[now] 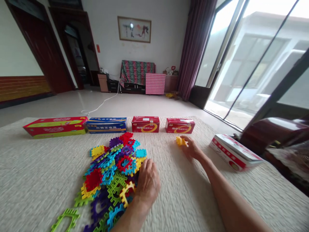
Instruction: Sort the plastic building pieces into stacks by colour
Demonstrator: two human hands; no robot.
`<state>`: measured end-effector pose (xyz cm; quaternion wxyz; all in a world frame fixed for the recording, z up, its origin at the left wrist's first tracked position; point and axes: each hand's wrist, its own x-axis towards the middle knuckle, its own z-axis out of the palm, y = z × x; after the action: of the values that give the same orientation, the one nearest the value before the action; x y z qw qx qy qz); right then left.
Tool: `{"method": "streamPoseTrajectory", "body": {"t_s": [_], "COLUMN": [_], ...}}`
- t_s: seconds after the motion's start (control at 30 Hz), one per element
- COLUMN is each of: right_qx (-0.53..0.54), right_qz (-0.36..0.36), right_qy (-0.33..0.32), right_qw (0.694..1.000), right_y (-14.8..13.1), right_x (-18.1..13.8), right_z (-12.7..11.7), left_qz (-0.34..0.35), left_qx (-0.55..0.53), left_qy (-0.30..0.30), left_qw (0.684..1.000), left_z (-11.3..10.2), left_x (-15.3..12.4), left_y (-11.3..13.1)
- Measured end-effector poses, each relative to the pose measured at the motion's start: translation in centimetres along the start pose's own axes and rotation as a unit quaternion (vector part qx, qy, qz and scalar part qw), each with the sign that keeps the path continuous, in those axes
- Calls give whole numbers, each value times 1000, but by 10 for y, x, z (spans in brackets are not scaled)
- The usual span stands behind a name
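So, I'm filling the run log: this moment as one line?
left hand: at coloured pile | right hand: holding yellow piece | blue box: beyond pile

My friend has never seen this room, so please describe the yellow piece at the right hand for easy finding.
On the pale cover, a row of four boxes stands along the far side. Just in front of its rightmost red box, the right hand holds the yellow piece. Unlike the other yellow pieces, it is apart from the colourful pile.
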<state>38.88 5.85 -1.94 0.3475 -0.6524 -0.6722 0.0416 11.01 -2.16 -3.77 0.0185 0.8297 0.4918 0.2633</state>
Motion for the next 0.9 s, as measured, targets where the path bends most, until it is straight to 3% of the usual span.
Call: {"method": "streamPoseTrajectory", "body": {"t_s": [0.57,0.67,0.8,0.9], "right_qx": [-6,2,7,23], "right_qz": [-14,-39,-39,-28], "right_qy": [13,77,130,103], "right_qw": [1000,996,991,994], "right_y": [17,17,2,-24], "right_x": [0,-4,-13,-27], "right_z": [15,14,15,22], "left_qz": [4,24,55,85], "left_qx": [-13,-21,-44,-99], "left_qy": [-3,0,16,34], "left_qw": [1000,999,997,991], "left_z": [-1,-7,-17,-21], "left_x": [-1,1,3,3], "left_y": [-1,2,6,8]}}
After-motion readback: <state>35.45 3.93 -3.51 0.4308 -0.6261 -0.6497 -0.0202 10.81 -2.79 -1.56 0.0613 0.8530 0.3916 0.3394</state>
